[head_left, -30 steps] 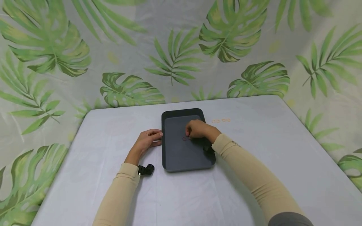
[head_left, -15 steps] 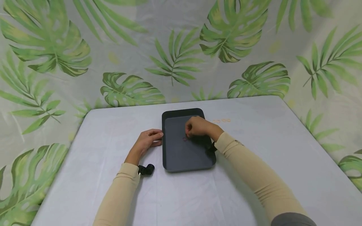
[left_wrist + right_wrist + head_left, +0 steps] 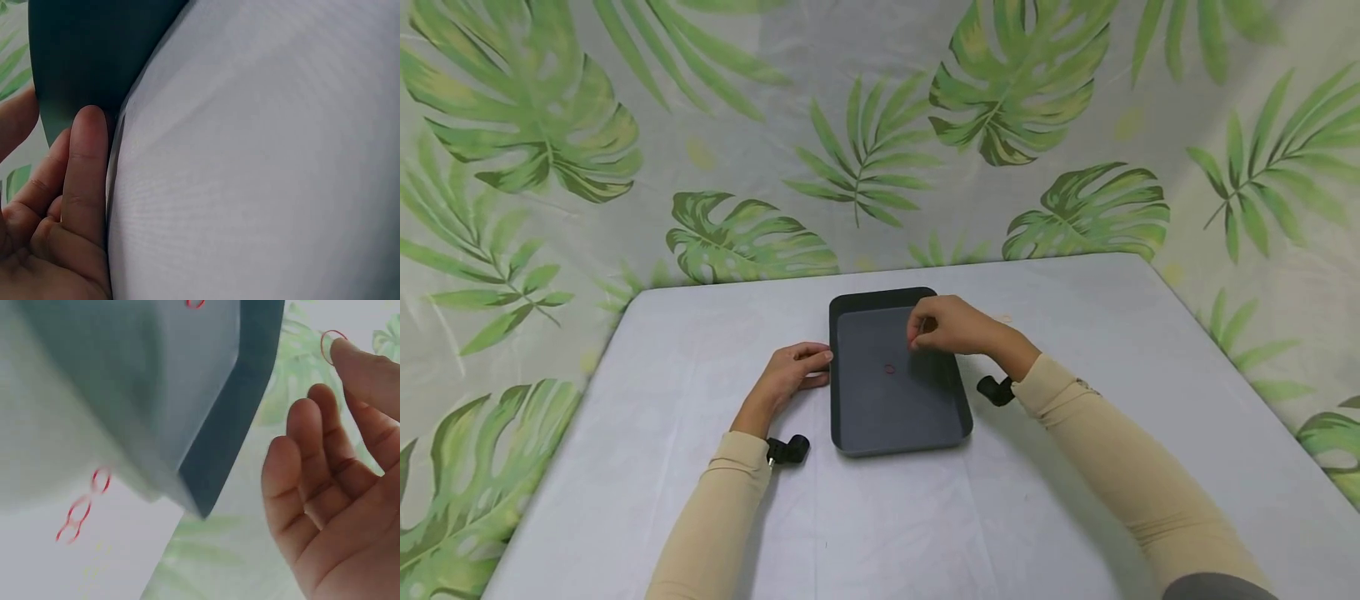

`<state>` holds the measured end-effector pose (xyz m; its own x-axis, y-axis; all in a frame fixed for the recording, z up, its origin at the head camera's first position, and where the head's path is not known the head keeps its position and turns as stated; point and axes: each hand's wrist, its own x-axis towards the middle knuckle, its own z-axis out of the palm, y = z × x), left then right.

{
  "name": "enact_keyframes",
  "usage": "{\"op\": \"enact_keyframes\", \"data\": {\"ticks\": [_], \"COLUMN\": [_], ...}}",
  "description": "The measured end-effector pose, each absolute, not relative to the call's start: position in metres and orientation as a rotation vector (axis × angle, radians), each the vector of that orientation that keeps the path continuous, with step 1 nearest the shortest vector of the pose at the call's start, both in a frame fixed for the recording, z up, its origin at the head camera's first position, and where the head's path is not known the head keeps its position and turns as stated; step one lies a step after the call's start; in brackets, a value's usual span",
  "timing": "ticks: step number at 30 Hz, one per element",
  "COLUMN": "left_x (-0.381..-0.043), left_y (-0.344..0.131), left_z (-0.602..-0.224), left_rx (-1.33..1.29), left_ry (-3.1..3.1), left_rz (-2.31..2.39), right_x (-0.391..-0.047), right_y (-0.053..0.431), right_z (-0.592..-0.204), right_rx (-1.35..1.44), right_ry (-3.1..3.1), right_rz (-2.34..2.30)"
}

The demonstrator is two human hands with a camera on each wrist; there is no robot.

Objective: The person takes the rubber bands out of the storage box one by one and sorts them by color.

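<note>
A dark grey rectangular tray (image 3: 895, 417) lies on the white-covered table. My left hand (image 3: 784, 377) rests at its left side, and its fairly straight fingers (image 3: 87, 169) touch the outer wall in the left wrist view. Above the tray's right rim, my right hand (image 3: 958, 325) pinches a thin red rubber band (image 3: 323, 347) between thumb and forefinger. The other fingers of that hand are loosely bent. Another small red rubber band (image 3: 889, 368) lies on the tray floor near its middle.
Right of the tray's far end, more loops lie on the table, mostly hidden behind my right hand; one pale orange loop (image 3: 1006, 318) shows. In the right wrist view, several red loops (image 3: 101, 480) and faint yellow ones (image 3: 92, 572) appear beside the tray. A leaf-patterned cloth (image 3: 857, 167) hangs behind.
My right hand has lifted from the tray floor and moved right and away, over the right rim, with a red rubber band between its fingertips. The left hand has stayed put.
</note>
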<state>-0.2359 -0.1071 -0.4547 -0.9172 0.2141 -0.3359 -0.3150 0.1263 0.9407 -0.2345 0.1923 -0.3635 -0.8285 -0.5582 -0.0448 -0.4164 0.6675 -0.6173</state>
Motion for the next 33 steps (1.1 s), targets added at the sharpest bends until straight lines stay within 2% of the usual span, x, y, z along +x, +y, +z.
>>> {"op": "enact_keyframes", "data": {"ticks": [18,33], "left_x": [-0.234,-0.235], "left_y": [-0.105,-0.105], "left_z": [-0.45,-0.451], "left_rx": [-0.118,-0.127], "left_ry": [2.035,2.043], "left_rz": [1.825,1.82], "right_x": [-0.212,-0.208], "right_y": [0.277,0.307], "right_z": [-0.371,-0.393], "right_rx": [-0.643,-0.441], "right_ry": [2.747,2.818], "right_rz": [-1.086,-1.002]}}
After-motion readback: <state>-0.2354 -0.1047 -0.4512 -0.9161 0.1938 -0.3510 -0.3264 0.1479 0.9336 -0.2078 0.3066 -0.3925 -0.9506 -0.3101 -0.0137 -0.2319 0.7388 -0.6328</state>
